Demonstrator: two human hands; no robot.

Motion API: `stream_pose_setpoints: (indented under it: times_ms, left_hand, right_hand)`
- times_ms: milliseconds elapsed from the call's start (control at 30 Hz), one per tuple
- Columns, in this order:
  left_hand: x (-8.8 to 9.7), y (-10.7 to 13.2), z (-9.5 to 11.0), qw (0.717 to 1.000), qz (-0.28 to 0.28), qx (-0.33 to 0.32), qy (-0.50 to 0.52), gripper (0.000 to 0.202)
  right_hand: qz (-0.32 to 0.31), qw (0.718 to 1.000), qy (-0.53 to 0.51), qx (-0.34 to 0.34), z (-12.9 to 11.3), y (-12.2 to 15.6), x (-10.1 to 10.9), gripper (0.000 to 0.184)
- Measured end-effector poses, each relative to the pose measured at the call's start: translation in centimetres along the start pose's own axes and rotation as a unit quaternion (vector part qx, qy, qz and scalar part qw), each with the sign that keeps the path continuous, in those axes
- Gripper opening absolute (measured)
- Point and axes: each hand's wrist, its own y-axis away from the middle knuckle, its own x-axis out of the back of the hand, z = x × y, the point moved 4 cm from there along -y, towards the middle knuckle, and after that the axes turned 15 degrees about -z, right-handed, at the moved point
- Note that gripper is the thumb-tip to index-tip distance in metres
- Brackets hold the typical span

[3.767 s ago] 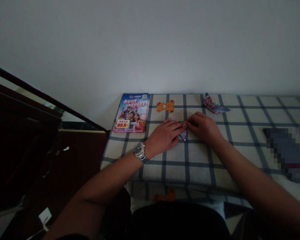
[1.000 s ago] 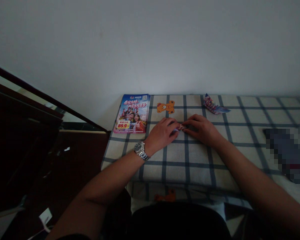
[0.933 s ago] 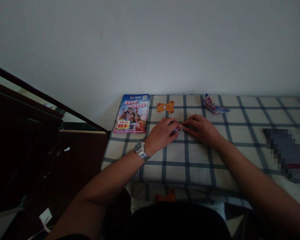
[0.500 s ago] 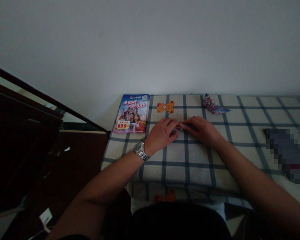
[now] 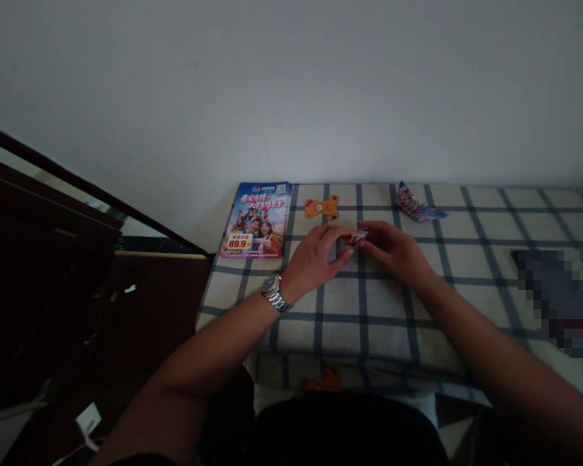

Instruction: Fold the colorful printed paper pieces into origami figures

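Observation:
Between my two hands is a small piece of folded printed paper (image 5: 355,238), partly hidden by the fingers. My left hand (image 5: 319,257), with a metal watch (image 5: 274,293) on its wrist, pinches the paper's left side between thumb and fingers. From the right, my right hand (image 5: 397,251) has its thumb and fingers closed around the other end. Both hands are just over the checked tablecloth (image 5: 340,317). Beyond my right hand lies a folded paper shape (image 5: 418,206) with a raised pointed end and similar print.
A stack of printed flyers (image 5: 255,221) lies at the table's left, against the wall (image 5: 320,90). A bear picture (image 5: 322,208) is on the cloth. At the right is a dark, pixelated object (image 5: 563,298). The table's left edge drops to a dark floor (image 5: 150,323).
The folded paper between my hands has been lifted and turned a little, and more of it shows. My fingers have shifted their hold; the flyers and the other paper shape have stayed put.

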Motion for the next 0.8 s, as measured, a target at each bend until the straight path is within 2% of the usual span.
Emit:
stream_pose_setpoints:
  times_ms: [100, 267, 400, 600, 800]
  left_hand:
    - [0.07, -0.04, 0.12, 1.0, 0.007, 0.004, 0.023, 0.027]
    - [-0.03, -0.08, 0.25, 0.999, 0.01, -0.002, 0.049, 0.029]
    - [-0.17, -0.04, 0.24, 0.998, 0.01, -0.01, 0.064, 0.032]
    - [-0.26, -0.03, 0.08, 0.996, 0.012, -0.016, 0.091, 0.035]
    - [-0.41, -0.1, -0.12, 0.994, 0.012, -0.018, 0.105, 0.038]
  right_hand:
    - [0.002, 1.0, -0.027, 0.0, 0.09, -0.04, -0.14, 0.045]
    - [0.002, 1.0, 0.01, -0.017, 0.31, 0.03, -0.2, 0.033]
    - [0.0, 0.999, 0.02, -0.025, 0.31, 0.08, -0.19, 0.032]
    - [-0.02, 0.997, -0.048, -0.05, 0.31, 0.08, -0.53, 0.034]
    - [-0.01, 0.992, -0.112, -0.06, 0.49, 0.05, -0.73, 0.039]
